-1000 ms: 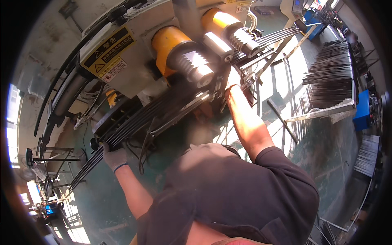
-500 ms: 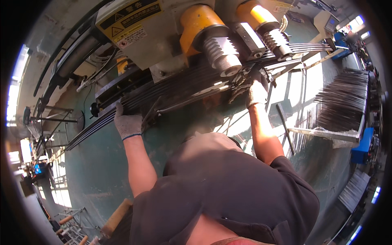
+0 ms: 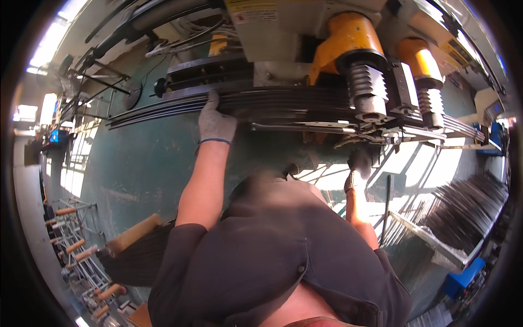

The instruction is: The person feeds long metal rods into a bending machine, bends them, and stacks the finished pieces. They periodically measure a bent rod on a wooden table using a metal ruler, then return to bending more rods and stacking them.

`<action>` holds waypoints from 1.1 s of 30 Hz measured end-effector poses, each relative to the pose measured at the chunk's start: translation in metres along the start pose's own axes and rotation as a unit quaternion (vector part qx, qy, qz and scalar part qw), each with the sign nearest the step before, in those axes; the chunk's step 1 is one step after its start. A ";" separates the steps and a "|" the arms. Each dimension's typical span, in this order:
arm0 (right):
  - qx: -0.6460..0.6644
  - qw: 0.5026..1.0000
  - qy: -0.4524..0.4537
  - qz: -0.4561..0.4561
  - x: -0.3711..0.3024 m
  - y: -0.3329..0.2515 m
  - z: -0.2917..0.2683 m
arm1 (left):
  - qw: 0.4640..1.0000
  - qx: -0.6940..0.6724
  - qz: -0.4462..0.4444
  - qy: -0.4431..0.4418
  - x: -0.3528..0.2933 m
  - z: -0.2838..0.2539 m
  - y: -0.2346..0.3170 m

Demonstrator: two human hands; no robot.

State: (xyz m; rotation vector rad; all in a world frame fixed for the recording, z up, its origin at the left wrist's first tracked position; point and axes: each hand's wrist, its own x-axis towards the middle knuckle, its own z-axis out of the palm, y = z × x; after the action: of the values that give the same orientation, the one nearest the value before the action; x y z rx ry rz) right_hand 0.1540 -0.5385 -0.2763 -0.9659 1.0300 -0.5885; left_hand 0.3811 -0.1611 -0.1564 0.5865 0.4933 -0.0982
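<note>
While the bundle of long dark metal rods (image 3: 283, 101) lies across the machine bed, running under the nearer ribbed roller (image 3: 366, 90), the person steadies it from both sides. Left of that roller, the gloved left hand (image 3: 215, 121) lies on the bundle with fingers curled over its near edge, gripping the rods. Below the roller, the gloved right hand (image 3: 359, 163) is raised to the guide rails under it; whether it is closed on anything cannot be told, since shadow hides the fingers.

The step in hand appears to be aligning or feeding the rods through the rollers. The next move likely calls for keeping the bundle flat and together and both hands well away from the roller's pinch point.

Counted: two ribbed rollers with two orange housings (image 3: 348, 43), one bundle in the machine, and one more stack of rods (image 3: 468, 210) on a rack well to the right of the roller. Single rods are too many to count.
</note>
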 end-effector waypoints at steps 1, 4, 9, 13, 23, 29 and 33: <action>-0.010 1.000 -0.006 -0.001 -0.002 0.004 0.005 | 0.998 -0.046 -0.034 -0.003 -0.017 0.023 -0.007; -0.047 0.998 -0.034 0.003 -0.013 0.018 0.015 | 0.994 -0.041 -0.035 -0.097 -0.010 0.005 -0.013; -0.111 0.993 -0.048 0.000 -0.035 0.038 0.024 | 0.986 -0.090 -0.028 -0.137 -0.005 -0.021 0.049; -0.159 0.986 -0.055 0.003 -0.061 0.061 0.037 | 0.991 -0.102 0.040 -0.075 0.007 -0.075 0.158; -0.229 0.973 -0.029 0.025 -0.159 0.123 0.049 | 0.969 0.004 0.223 0.102 0.117 -0.235 0.408; -0.254 0.967 -0.021 0.033 -0.196 0.140 0.049 | 0.969 0.025 0.232 0.077 0.114 -0.227 0.417; -0.272 0.961 -0.028 0.040 -0.206 0.144 0.046 | 0.975 0.094 0.199 0.022 0.082 -0.220 0.410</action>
State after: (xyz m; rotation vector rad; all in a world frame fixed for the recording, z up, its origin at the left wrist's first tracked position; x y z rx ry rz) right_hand 0.1051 -0.2892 -0.3044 -1.4047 1.2015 -0.2050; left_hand 0.4542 0.3055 -0.1467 0.8644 0.4020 0.2535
